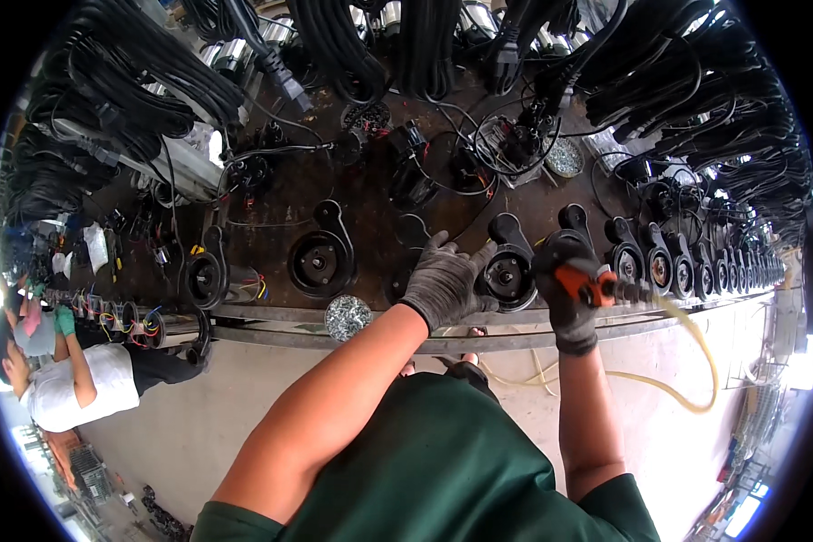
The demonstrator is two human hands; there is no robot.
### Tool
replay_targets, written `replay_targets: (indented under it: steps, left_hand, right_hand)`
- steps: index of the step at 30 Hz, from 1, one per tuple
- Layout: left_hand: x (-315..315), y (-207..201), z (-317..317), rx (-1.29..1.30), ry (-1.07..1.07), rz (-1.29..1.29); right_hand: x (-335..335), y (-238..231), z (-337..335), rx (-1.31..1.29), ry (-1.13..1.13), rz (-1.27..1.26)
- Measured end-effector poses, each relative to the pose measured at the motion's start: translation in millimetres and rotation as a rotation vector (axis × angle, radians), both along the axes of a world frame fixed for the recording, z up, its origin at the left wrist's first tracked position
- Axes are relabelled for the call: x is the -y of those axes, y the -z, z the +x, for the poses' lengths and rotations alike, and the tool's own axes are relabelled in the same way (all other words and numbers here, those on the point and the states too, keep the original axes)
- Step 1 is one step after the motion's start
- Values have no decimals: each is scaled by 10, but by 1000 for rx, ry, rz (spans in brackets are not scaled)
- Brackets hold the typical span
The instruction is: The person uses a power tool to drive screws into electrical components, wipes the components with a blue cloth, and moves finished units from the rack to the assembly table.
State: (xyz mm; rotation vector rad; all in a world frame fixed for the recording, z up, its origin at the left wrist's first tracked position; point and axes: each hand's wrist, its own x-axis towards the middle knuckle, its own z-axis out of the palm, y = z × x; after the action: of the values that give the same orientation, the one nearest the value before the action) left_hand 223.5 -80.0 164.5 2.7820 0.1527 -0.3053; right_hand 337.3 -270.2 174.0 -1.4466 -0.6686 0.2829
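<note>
My left hand, in a dark grey glove, lies at the left edge of a round black housing with a looped top. Its fingers are spread, touching or nearly touching the rim. My right hand, gloved as well, is closed around an orange air tool just right of that housing. A yellowish air hose trails from the tool. The tool's tip is hidden from view. Another black housing lies to the left, and a further one is partly covered behind my right hand.
A row of similar housings runs rightward along the bench edge. A bowl of screws stands at the edge, another small-parts dish farther back. Bundled black cables hang overhead. A person in white works at left.
</note>
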Motion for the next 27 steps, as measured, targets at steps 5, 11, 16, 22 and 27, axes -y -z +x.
replay_targets:
  steps: [5,11,16,22,27]
  left_hand:
    - [19,1,3,19,-14,3]
    - [3,-18,24,-28,-5,8]
    - [15,10,22,0,-10,17]
    - [4,35,18,6,2,47]
    - [4,20,27,-4,10,45]
  right_hand:
    - [-129,183,149,-80,134,89]
    - [-151,272,185,-118,125,148]
    - [-121,320,281,-8,161,51]
    - [-181,252,256,-139,115,144]
    - [-139,242,361,73,79,-11]
